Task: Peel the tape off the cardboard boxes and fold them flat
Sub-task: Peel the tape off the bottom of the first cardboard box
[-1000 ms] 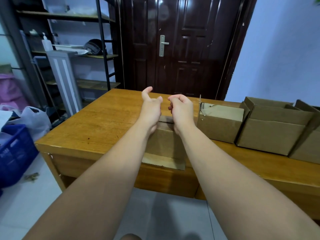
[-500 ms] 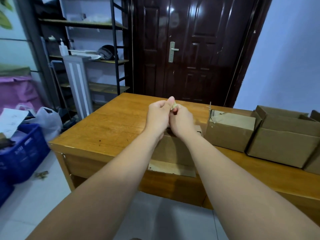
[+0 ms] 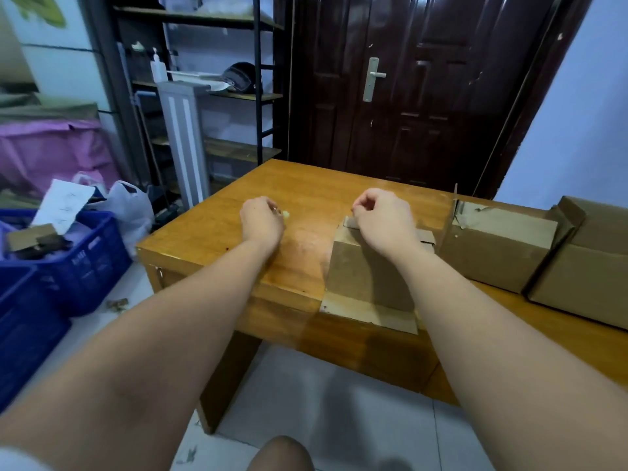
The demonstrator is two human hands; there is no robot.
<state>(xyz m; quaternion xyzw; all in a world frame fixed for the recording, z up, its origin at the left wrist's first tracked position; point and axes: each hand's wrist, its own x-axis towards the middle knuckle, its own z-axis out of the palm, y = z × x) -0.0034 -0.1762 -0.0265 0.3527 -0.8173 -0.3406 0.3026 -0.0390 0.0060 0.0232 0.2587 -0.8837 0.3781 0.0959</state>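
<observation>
Left hand [image 3: 261, 220]: fingers curled, pinching a small pale tape scrap [image 3: 287, 214].
Right hand [image 3: 382, 217]: fingers curled over the far top edge of the cardboard box [image 3: 360, 270]; whether it grips anything is unclear.
Cardboard box: directly beneath the right wrist, well right of the left hand.

Left hand [image 3: 261, 222] pinches tape [image 3: 287, 214], box [image 3: 360, 270] nearby

Wooden table [image 3: 210, 239], dark door [image 3: 407, 107], blue crate [image 3: 85, 270]

Our nearest box [image 3: 360, 273] stood at the table's [image 3: 306, 185] front edge, a second box [image 3: 492, 253] right of it, a third box [image 3: 584, 280] beyond. A crate [image 3: 88, 270] sat on the floor left; shelves [image 3: 238, 149] and a door [image 3: 407, 96] behind.
</observation>
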